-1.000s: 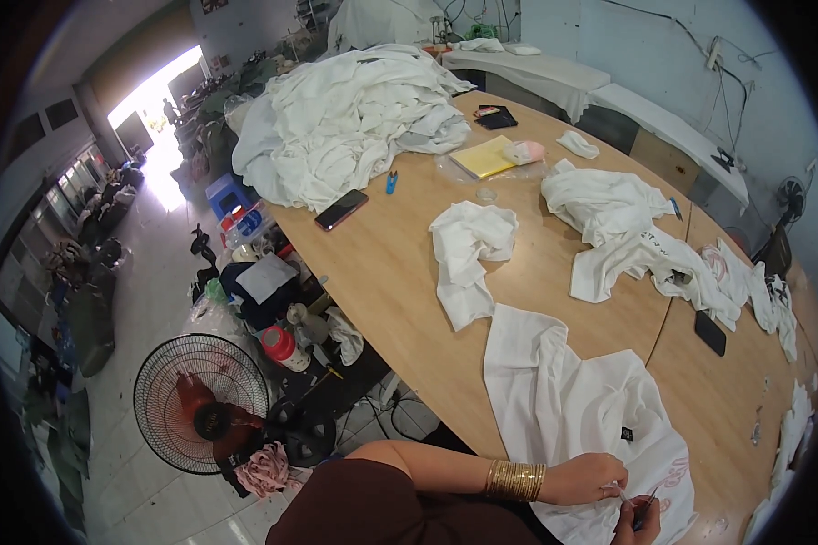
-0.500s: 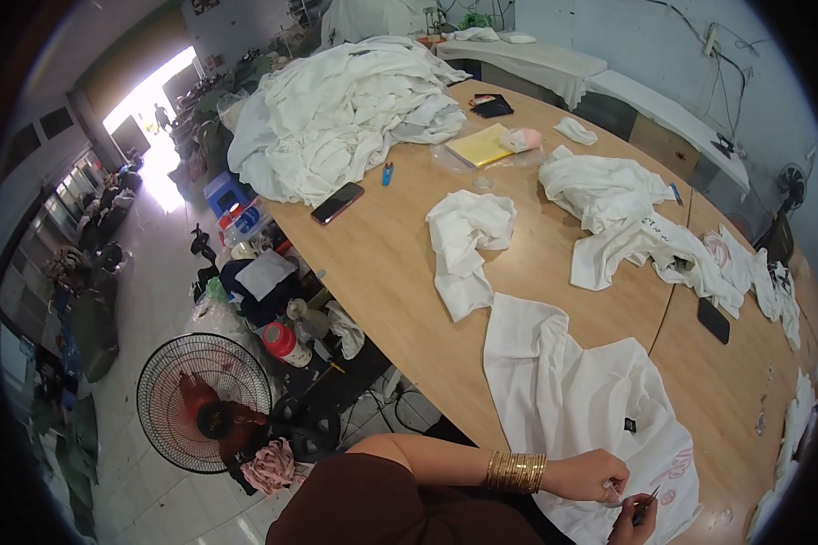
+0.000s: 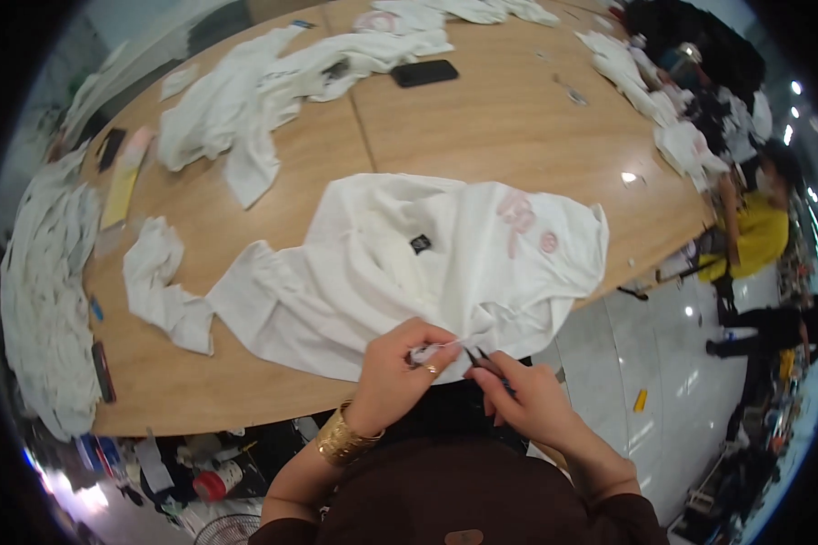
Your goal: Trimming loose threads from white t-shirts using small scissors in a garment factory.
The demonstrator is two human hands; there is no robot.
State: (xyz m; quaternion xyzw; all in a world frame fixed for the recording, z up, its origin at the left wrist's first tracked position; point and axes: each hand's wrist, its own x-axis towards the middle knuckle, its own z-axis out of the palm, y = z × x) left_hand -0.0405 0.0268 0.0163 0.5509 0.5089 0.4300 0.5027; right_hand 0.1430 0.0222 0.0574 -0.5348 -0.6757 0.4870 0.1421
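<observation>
**Both hands busy at the near edge of a spread white shirt**

The white shirt (image 3: 345,282) lies loosely spread on the bench (image 3: 536,118), covering part of the bench's near edge. It bears a small black label (image 3: 420,244) and, to the right of that, a pink print (image 3: 518,213).

At the shirt's near edge, the left hand (image 3: 395,368) is closed, thumb and finger pinching a small white bit of material (image 3: 422,354); whether that bit is joined to the shirt cannot be told. Gold bracelets (image 3: 344,439) circle the left wrist. Just beside it, also at the shirt's near edge, the right hand (image 3: 532,395) is wrapped around small dark snips (image 3: 482,359), their tips pointing toward the left hand.

Beyond the shirt lies a black phone (image 3: 424,74). Farther off and to the shirt's left is a heap of white garments (image 3: 214,104). A crumpled white piece (image 3: 159,286) sits at the shirt's left end; well past it, also left, are a yellow packet (image 3: 123,186), a second phone (image 3: 104,372) and a large white pile (image 3: 50,300). Well to the shirt's right, a person in a yellow top (image 3: 759,232) is near the bench.
</observation>
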